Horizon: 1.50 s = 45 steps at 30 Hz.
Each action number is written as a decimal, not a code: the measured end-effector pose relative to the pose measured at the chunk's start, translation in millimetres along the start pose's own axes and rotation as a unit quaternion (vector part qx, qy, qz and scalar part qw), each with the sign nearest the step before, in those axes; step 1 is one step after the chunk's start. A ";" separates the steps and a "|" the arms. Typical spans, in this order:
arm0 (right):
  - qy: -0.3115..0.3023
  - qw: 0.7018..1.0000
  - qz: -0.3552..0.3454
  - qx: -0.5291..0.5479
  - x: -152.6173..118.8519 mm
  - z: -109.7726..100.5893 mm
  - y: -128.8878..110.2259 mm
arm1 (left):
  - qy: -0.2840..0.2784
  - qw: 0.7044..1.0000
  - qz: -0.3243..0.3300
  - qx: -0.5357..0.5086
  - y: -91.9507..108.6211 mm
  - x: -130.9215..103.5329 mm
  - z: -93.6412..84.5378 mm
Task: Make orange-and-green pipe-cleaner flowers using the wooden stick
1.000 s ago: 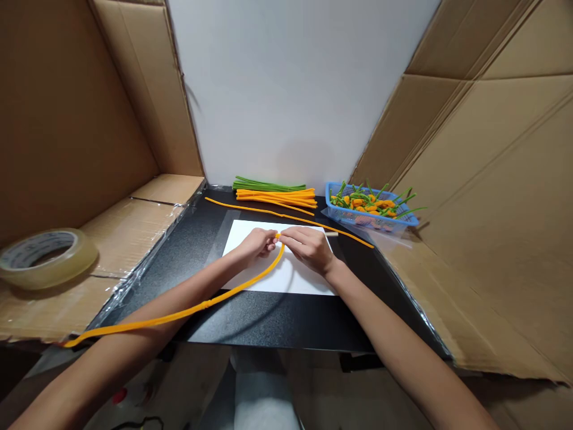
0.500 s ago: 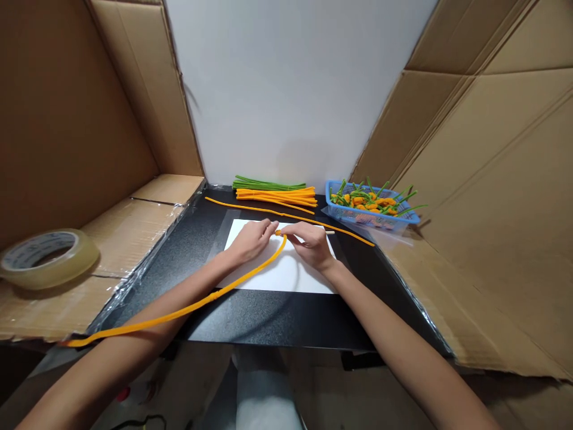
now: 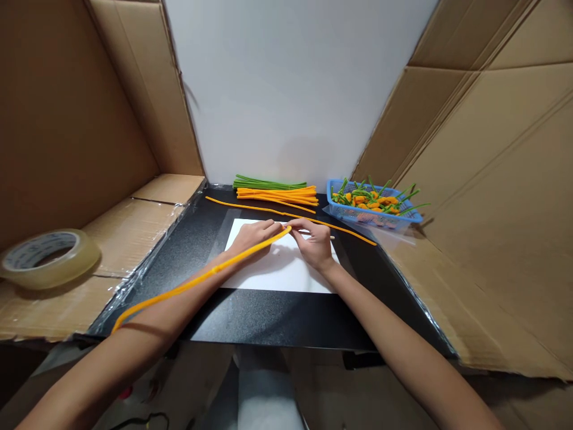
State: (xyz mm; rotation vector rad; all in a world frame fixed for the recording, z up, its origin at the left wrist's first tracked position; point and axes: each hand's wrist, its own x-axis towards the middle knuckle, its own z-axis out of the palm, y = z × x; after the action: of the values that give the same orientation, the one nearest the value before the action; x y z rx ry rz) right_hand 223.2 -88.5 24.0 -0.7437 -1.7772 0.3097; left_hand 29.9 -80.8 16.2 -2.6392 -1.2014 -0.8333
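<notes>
Orange strand (image 3: 216,270) — end between left hand (image 3: 254,233) and right hand (image 3: 317,243), paper (image 3: 280,276) beneath.

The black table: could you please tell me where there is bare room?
There is bare table between paper and front edge, and between paper and left cardboard. Crowded: the back, with stems and basket, and around left hand, right hand.

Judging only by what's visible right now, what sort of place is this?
Probably a makeshift craft workstation: cardboard panels either side, stacked orange pipe cleaners, and a blue basket of orange-and-green pieces.
</notes>
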 end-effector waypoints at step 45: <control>-0.158 0.864 0.320 0.355 3.3 -0.1 10.2 | -0.242 0.683 -0.174 -0.666 -17.9 13.5 -30.8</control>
State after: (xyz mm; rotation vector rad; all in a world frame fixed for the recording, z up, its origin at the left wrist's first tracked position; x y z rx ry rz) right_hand 226.0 -78.7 20.9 -0.7332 -1.4751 1.5199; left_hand 10.7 -69.9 47.3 -4.0470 -1.6228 -1.6066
